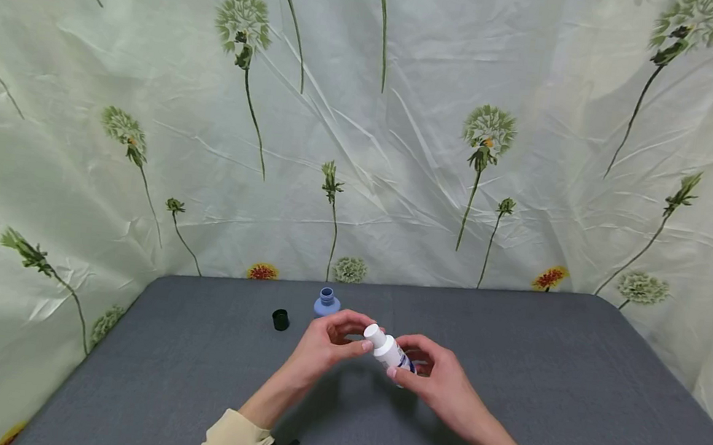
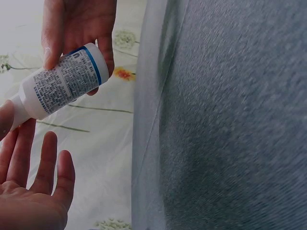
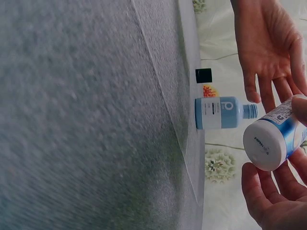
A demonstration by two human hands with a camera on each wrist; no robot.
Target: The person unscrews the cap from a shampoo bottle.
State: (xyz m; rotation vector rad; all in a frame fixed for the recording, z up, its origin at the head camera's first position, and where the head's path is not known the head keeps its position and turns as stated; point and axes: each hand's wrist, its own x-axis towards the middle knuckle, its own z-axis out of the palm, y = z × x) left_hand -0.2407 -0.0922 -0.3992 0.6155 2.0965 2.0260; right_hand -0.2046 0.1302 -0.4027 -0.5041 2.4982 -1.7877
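Above the table, a white bottle (image 1: 389,352) with a blue-banded label is held tilted between both hands. My right hand (image 1: 437,380) grips its body, thumb on one side and fingers on the other. At its capped end, my left hand (image 1: 331,343) pinches the white cap (image 1: 374,334) between thumb and fingers; the other left fingers spread loosely in the left wrist view. Small print covers the label (image 2: 67,79), and the bottle's flat base (image 3: 263,144) faces the right wrist camera. Just behind my left hand stands a blue bottle (image 3: 223,113), upright and uncapped, partly hidden in the head view.
Left of the blue bottle, a black cap (image 1: 280,319) sits on the grey cloth-covered table (image 1: 194,373). A pale curtain (image 1: 398,146) printed with dandelions hangs behind the table's far edge.
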